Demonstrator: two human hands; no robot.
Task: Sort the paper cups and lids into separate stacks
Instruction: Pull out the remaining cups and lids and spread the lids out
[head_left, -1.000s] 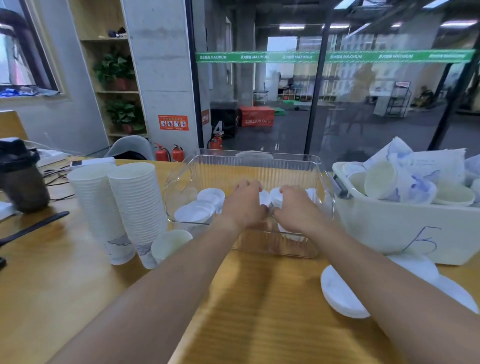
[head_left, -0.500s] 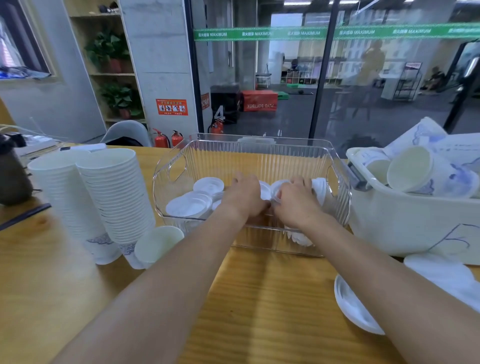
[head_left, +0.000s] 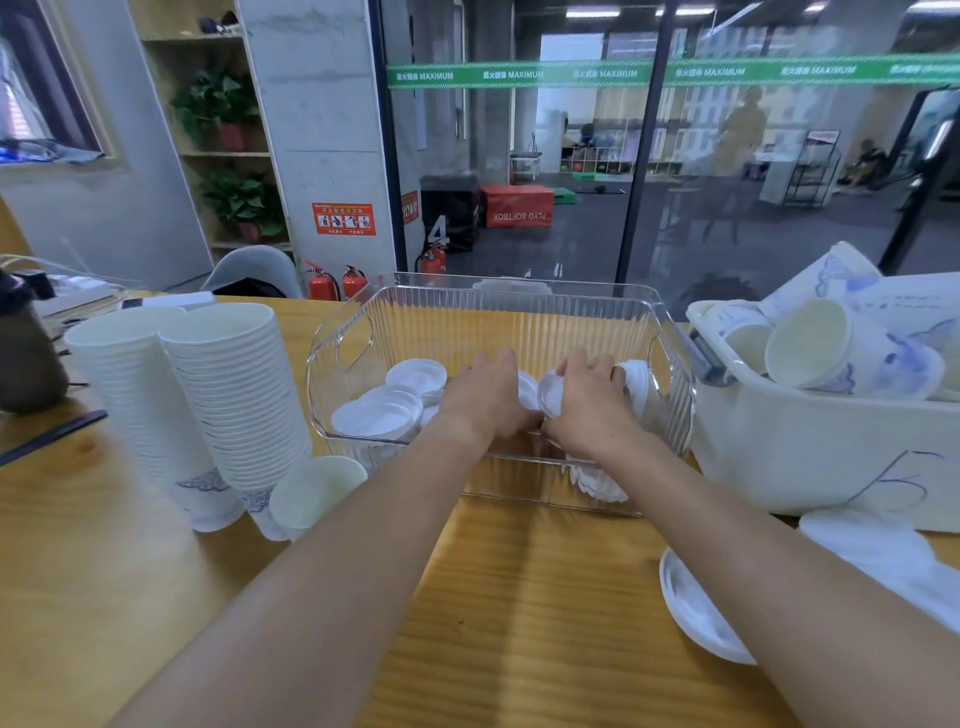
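both hands reach over the near wall of the clear ribbed bin (head_left: 498, 317), which stands at the middle of the bench (head_left: 519, 597) towards its far edge. the left hand (head_left: 483, 400) lies knuckles up with its fingers bent down among the white lids (head_left: 384, 413) on the bin floor; whether those fingers clamp anything cannot be told, since the back of the hand hides them. the right hand (head_left: 589, 408) has its fingers curled round a short row of lids standing on edge (head_left: 550, 396), thumb side towards the left hand, the two hands just beside each other. more lids stand on edge past its fingertips, against the bin's right wall. loose flat lids lie in the bin's left half, clear of both hands. two tall stacks of paper cups (head_left: 234, 395) stand at the bench's left side, a single cup (head_left: 317, 491) lying just beside their feet. a white tub (head_left: 810, 452) heaped with unsorted cups sits touching the bin's right wall, and a few lids (head_left: 696, 613) lie near the bench's right edge.
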